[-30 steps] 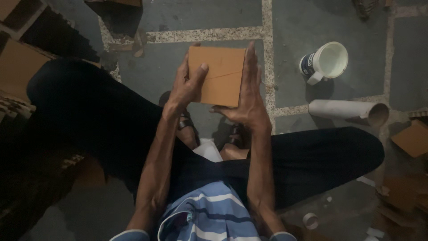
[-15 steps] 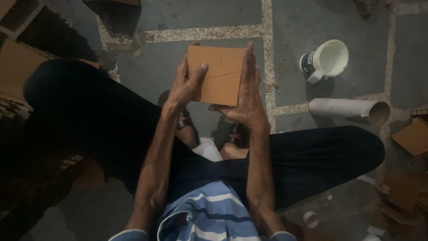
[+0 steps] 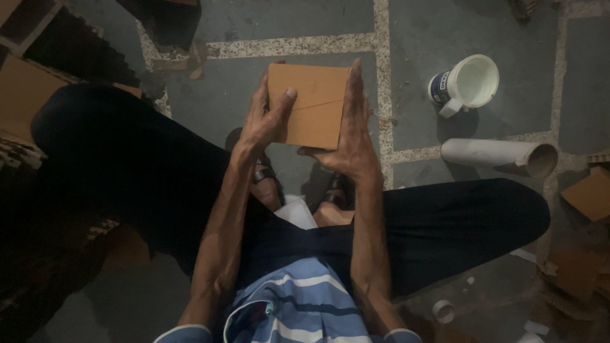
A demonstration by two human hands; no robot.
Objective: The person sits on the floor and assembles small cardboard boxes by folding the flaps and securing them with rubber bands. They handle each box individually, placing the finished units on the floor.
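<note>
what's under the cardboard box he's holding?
Below the cardboard box, held between the left hand and right hand, lies grey tiled floor and sandalled feet. The floor directly beneath is hidden, as is the box's inside.

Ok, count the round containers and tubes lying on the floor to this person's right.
2: a white tub on its side beside the seam, and a white cardboard tube just below it. More may sit in the dark clutter.

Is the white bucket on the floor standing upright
No, the white bucket lies tipped on its side on the floor, its open mouth facing the camera, beyond the cardboard tube.
</note>
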